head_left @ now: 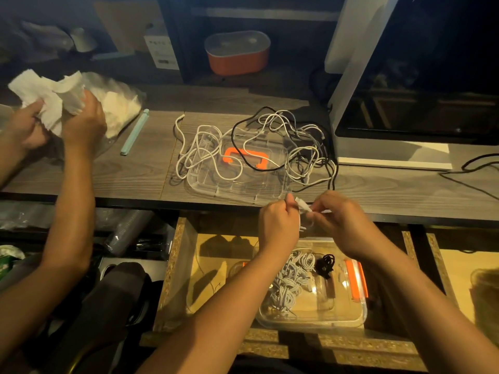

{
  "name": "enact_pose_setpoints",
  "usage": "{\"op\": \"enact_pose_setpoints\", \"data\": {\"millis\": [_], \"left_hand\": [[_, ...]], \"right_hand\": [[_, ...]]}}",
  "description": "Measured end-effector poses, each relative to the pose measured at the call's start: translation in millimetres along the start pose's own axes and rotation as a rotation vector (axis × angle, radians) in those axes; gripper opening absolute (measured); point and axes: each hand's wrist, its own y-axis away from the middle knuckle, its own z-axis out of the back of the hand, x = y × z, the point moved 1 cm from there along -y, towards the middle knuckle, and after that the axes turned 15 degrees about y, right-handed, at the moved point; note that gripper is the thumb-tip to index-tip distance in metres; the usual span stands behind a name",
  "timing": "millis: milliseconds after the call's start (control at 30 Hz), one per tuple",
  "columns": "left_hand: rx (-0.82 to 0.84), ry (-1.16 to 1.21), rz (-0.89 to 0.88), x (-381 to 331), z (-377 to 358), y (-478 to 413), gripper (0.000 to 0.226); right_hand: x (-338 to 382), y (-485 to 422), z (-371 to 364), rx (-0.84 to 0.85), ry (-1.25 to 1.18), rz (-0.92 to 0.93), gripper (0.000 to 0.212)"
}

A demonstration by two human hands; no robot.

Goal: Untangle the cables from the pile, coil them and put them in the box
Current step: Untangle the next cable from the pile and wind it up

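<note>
A tangle of white and black cables (270, 147) lies on the wooden counter, spread over a clear lid with an orange handle (245, 157). At the counter's front edge my left hand (278, 225) and my right hand (343, 222) both pinch a small white cable (303, 209) between them, its plug end sticking up. Below, in an open drawer, stands the clear box (351, 314) with orange clips. It holds several coiled pale cables (291, 279) and one black coil (325, 264).
Another person's two hands (59, 122) at the far left handle white paper towels beside a plastic bag. A pale green stick (134, 132) lies on the counter. A white appliance (405, 109) stands at the right. An orange container (237, 54) sits at the back.
</note>
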Motion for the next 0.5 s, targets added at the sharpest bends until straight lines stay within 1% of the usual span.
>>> {"op": "enact_pose_setpoints", "data": {"millis": [67, 100, 167, 233, 267, 300, 333, 367, 400, 433, 500], "left_hand": [[-0.030, -0.123, -0.167, 4.8, -3.3, -3.1, 0.047], [-0.056, -0.174, -0.280, 6.3, -4.0, -4.2, 0.048], [-0.113, -0.255, -0.464, 10.4, -2.5, -6.6, 0.051], [-0.132, -0.287, -0.597, 14.1, -1.9, -9.3, 0.054], [-0.124, -0.278, -0.642, 16.0, -1.6, -10.3, 0.056], [-0.121, -0.252, -0.661, 18.5, -0.5, -11.2, 0.056], [-0.117, -0.214, -0.636, 18.0, 0.7, -11.8, 0.054], [-0.106, -0.171, -0.542, 14.7, 1.8, -10.8, 0.053], [-0.078, -0.132, -0.391, 10.6, 1.6, -11.1, 0.053], [-0.053, -0.094, -0.207, 5.6, 1.3, -13.7, 0.055], [-0.057, 0.001, 0.139, -1.8, 1.5, -24.9, 0.057]], "right_hand": [[3.4, 3.0, -11.4, -0.080, -0.032, -0.084, 0.011], [3.9, 3.6, -15.6, -0.124, -0.123, -0.147, 0.014], [5.5, 3.6, -20.9, -0.206, -0.448, -0.310, 0.020], [6.9, 1.6, -21.9, -0.243, -0.753, -0.457, 0.023], [6.8, 0.4, -21.7, -0.241, -0.841, -0.507, 0.023], [7.1, 0.1, -21.3, -0.232, -0.879, -0.531, 0.022], [7.6, 0.4, -21.0, -0.230, -0.878, -0.518, 0.021], [8.8, 1.4, -20.3, -0.246, -0.841, -0.462, 0.020], [10.0, 2.6, -19.5, -0.275, -0.753, -0.364, 0.018], [12.0, 4.0, -19.2, -0.309, -0.612, -0.228, 0.017], [14.0, 4.9, -20.5, -0.403, -0.251, 0.082, 0.013]]}}
